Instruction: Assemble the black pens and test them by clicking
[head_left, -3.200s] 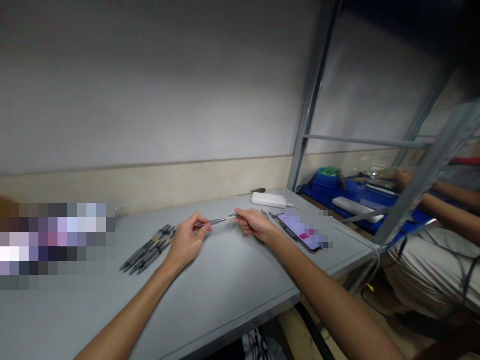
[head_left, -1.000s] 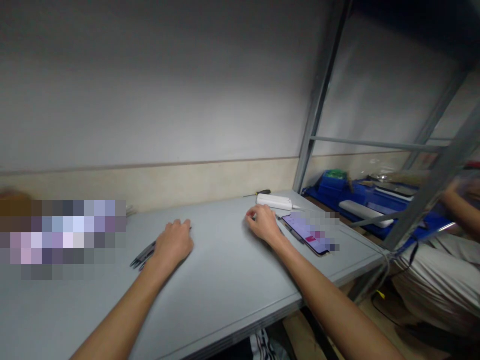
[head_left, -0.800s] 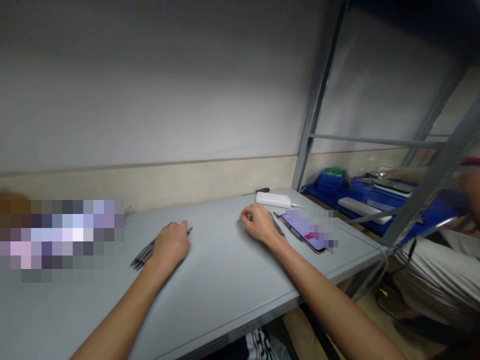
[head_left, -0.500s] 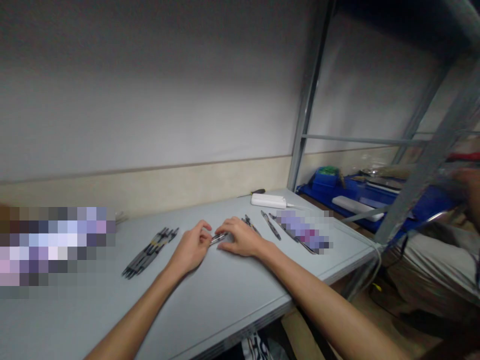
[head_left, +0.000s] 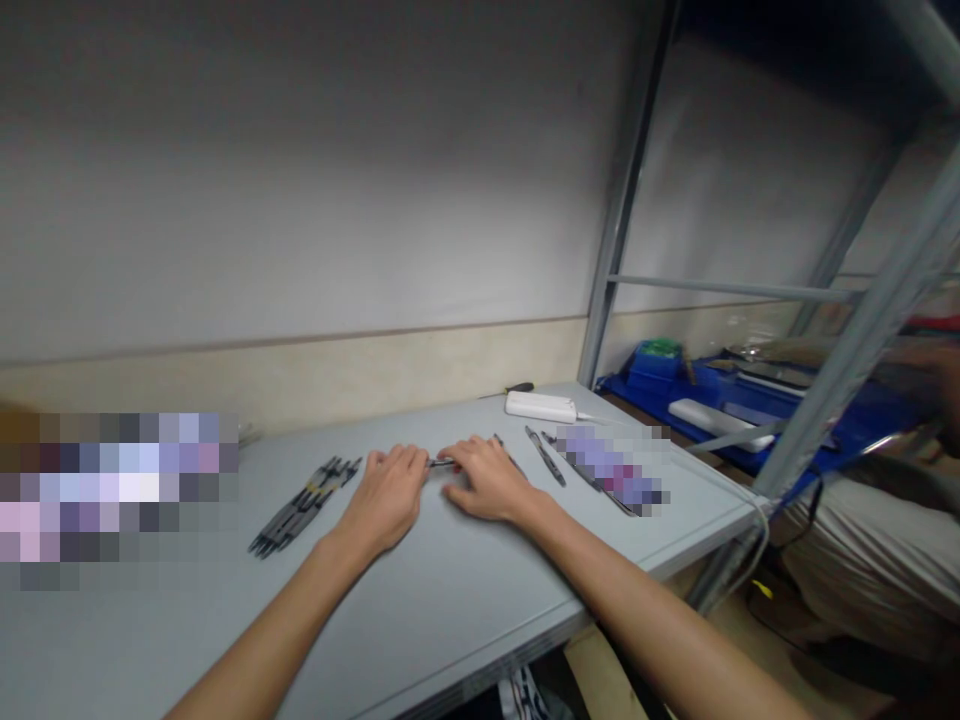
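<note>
A slim pen (head_left: 442, 463) spans the gap between my two hands over the table; only its short middle stretch shows. My left hand (head_left: 391, 496) is closed on its left end, back of the hand upward. On the other end my right hand (head_left: 484, 478) is closed too, fingers bent over it with the thumb lower down. Left of my left hand lies a group of dark grey pens (head_left: 304, 508), side by side at a slant. Part of another pen (head_left: 508, 455) shows behind my right hand, and a separate pen (head_left: 545, 455) rests further right.
A white power strip (head_left: 541, 406) and a screwdriver (head_left: 519, 387) lie at the back of the grey table (head_left: 450, 600). Blurred-out items cover the far left and the right. A metal frame post (head_left: 616, 200) rises behind. At right, a person sits by a blue surface (head_left: 705, 400).
My left hand has turned palm down, its fingers now wrapped over the pen's end. Less of the pen shows between my hands. The view has shifted slightly.
</note>
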